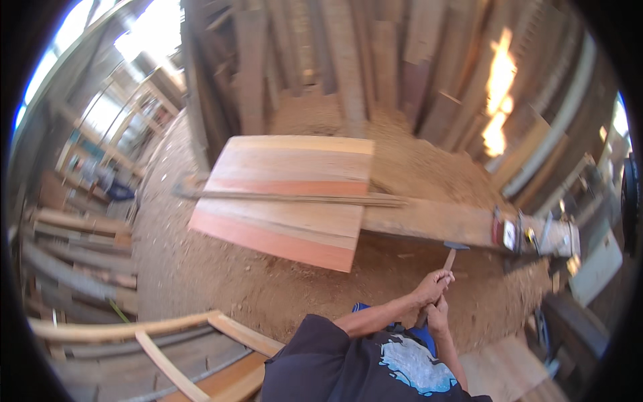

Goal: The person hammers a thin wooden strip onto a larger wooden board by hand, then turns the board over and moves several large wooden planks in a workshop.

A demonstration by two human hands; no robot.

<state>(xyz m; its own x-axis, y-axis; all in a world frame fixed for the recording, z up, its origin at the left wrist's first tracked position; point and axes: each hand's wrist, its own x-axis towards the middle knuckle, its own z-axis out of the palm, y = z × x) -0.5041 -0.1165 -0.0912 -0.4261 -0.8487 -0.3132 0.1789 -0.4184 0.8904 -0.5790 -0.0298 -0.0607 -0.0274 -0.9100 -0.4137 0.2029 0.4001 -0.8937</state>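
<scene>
A hammer (451, 257) with a wooden handle and a dark metal head is held in front of my body, its head beside the near edge of a long wooden beam (435, 218). My left hand (434, 287) is closed round the upper part of the handle. Just below it, my right hand (438, 313) closes near the handle's lower end. To the left, a wide panel of joined pale and reddish boards (288, 224) rests across the beam. A narrow wooden strip (301, 197) lies over the panel and past its right edge.
Small tools and a red-and-black item (498, 228) sit at the beam's right end. Tall planks (348, 60) lean along the back, above sawdust-covered ground (181, 261). A wooden frame (167, 365) stands at the near left, with stacked timber (80, 268) beyond. A pale board (499, 368) lies at the near right.
</scene>
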